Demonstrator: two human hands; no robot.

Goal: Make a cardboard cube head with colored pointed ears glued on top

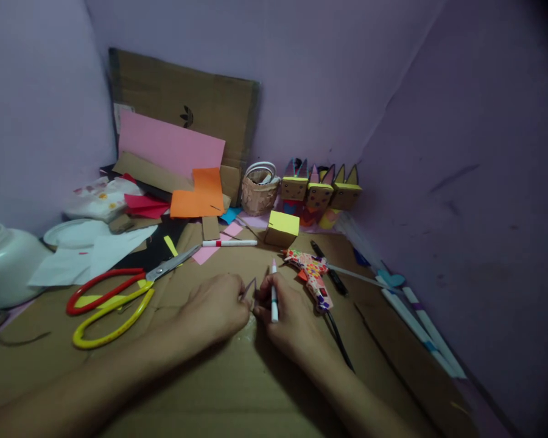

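My left hand (223, 304) is closed in a pinch on a small pointed piece (250, 288), mostly hidden behind the fingers. Close beside it, my right hand (287, 310) grips a white marker (274, 298) with its pink tip pointing up and away from me. Both hands are over the cardboard sheet (201, 389), fingertips nearly meeting. A small cardboard box with a yellow top (282, 227) sits beyond them. To the right lies a flower-patterned glue gun (309, 271), its nozzle turned left.
Large scissors (119, 298) with red and yellow handles lie at left, near a white jar (9, 264). Behind are a capped marker (229, 243), orange paper (205, 194), a basket (260, 191) and cardboard figures with pointed ears (319, 191). Several markers (427, 328) line the right wall.
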